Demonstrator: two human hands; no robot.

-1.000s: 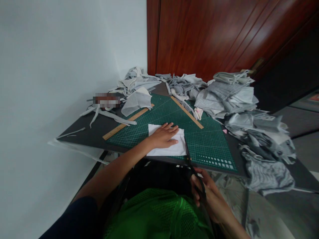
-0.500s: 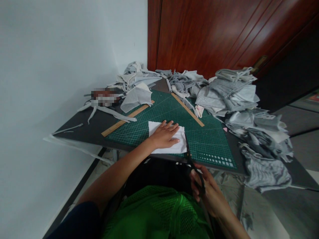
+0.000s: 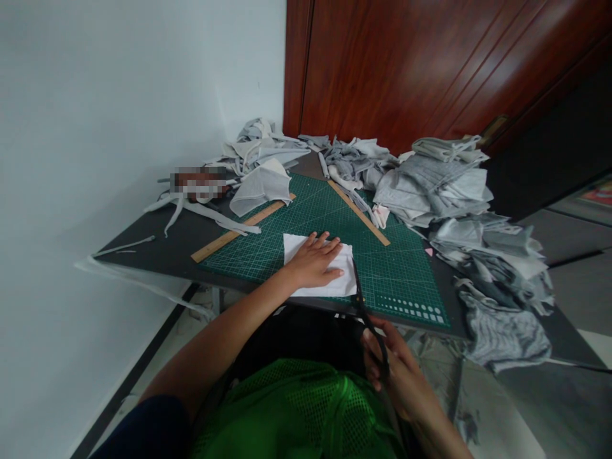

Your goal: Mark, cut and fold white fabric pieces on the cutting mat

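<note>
A white piece of cloth (image 3: 345, 280) lies flat near the front edge of the green cutting mat (image 3: 401, 274). Pressed on top of it, fingers spread, is my left hand (image 3: 315, 261). My right hand (image 3: 394, 360) grips the handles of black scissors (image 3: 366, 315) just in front of the table edge. Their blades point away from me and lie along the cloth's right edge. Whether the blades are parted is hard to make out.
Two wooden rulers (image 3: 358, 212) lie slanted on the mat, one on each side. Grey and white fabric is heaped at the right (image 3: 430, 185), with more scraps (image 3: 261, 188) at the back left. Pale strips (image 3: 210, 213) lie by the left wall.
The scissors and my right hand have shifted very slightly to the left, with the view moving a little too. My left hand stays flat on the cloth.
</note>
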